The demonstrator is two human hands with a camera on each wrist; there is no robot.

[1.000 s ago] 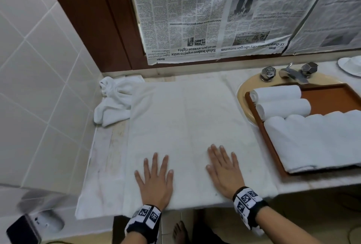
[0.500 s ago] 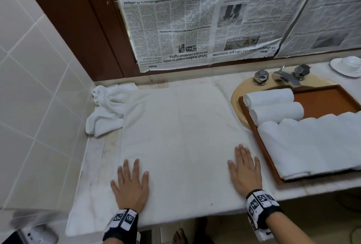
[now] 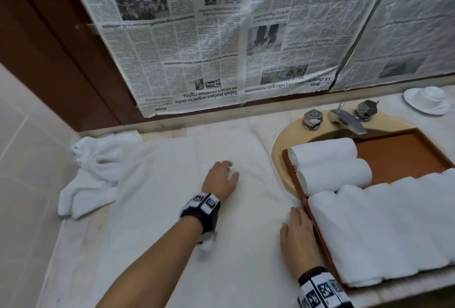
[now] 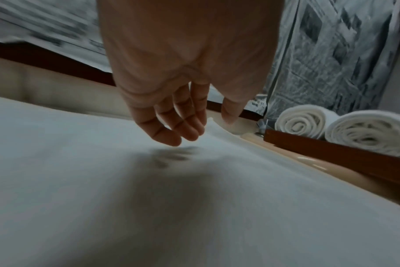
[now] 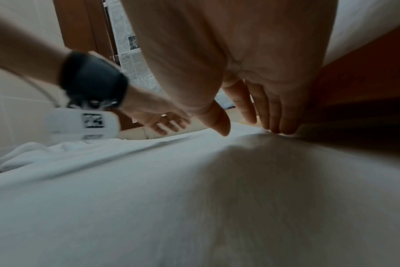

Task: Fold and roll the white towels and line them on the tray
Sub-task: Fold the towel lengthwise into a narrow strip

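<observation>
A large white towel (image 3: pixel 160 209) lies spread flat over the counter. My left hand (image 3: pixel 221 177) reaches out over its far middle with relaxed fingers (image 4: pixel 171 130) just above the cloth, holding nothing. My right hand (image 3: pixel 298 236) lies flat on the towel's right edge, its fingers (image 5: pixel 276 117) against the side of the brown tray (image 3: pixel 398 155). On the tray lie two rolled towels (image 3: pixel 325 152) at the far end and a row of several more (image 3: pixel 384 229) nearer me. A crumpled white towel (image 3: pixel 96 169) sits at the counter's far left.
The tray rests over a cream sink (image 3: pixel 280 150) with a metal faucet (image 3: pixel 347 118) and two knobs. A white cup and saucer (image 3: pixel 428 99) stand at the far right. Newspaper (image 3: pixel 221 36) covers the wall behind; tiled wall (image 3: pixel 24 160) closes off the left.
Both hands slid apart across the towel's near part. Then the left hand lifted and reached forward to its far middle, while the right moved to its right edge beside the tray.
</observation>
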